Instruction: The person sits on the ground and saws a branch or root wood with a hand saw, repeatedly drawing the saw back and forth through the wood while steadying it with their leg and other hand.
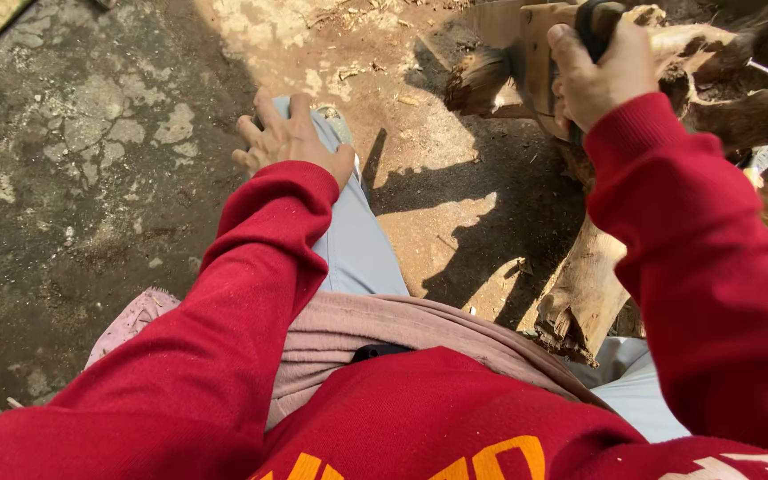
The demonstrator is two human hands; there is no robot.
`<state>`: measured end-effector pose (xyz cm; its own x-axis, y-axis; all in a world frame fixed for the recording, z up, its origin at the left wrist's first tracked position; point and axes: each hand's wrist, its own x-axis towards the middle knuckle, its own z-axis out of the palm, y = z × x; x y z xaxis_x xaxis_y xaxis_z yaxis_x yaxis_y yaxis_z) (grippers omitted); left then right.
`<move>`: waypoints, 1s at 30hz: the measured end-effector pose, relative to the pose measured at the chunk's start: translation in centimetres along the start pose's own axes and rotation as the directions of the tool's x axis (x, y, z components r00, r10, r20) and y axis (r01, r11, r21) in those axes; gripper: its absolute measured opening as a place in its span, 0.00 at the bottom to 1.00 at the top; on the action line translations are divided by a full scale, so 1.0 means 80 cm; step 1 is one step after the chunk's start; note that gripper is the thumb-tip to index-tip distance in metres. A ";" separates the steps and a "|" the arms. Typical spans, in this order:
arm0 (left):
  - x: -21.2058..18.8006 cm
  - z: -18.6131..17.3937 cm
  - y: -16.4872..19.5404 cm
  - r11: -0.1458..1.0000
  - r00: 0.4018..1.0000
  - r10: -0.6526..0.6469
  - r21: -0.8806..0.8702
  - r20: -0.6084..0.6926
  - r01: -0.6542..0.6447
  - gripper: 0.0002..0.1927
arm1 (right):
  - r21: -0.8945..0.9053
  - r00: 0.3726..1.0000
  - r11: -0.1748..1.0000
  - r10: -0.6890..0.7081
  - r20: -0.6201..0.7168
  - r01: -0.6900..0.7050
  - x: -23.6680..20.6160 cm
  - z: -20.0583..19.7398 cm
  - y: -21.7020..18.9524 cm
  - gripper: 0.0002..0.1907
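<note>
While the left hand (291, 142) lies flat and empty on the knee of the pale grey trouser leg (357, 240), the right hand (602, 76) at one o'clock is clenched round a dark handle (593, 22) of a wooden tool (540, 58) — pressed against the rough log (588, 293) — above bare ground (91, 178)

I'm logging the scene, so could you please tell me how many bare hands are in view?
2. The left hand rests flat on the pale-blue trousered knee; the right hand grips a wooden-bodied tool with a black handle at the rough brown wood. None seems hidden.
</note>
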<state>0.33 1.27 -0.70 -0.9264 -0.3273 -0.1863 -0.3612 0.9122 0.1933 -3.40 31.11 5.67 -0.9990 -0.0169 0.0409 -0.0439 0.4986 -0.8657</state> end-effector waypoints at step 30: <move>0.010 -0.004 -0.003 1.000 1.000 0.023 0.020 0.002 -0.023 0.40 | -0.061 0.998 0.996 -0.057 0.002 0.057 0.028 -0.008 0.009 0.12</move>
<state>-0.34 0.71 -0.57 -0.9343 -0.3057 -0.1836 -0.3374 0.9243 0.1784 -5.69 32.01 5.46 -0.9949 -0.0469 0.0895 -0.1005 0.5489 -0.8298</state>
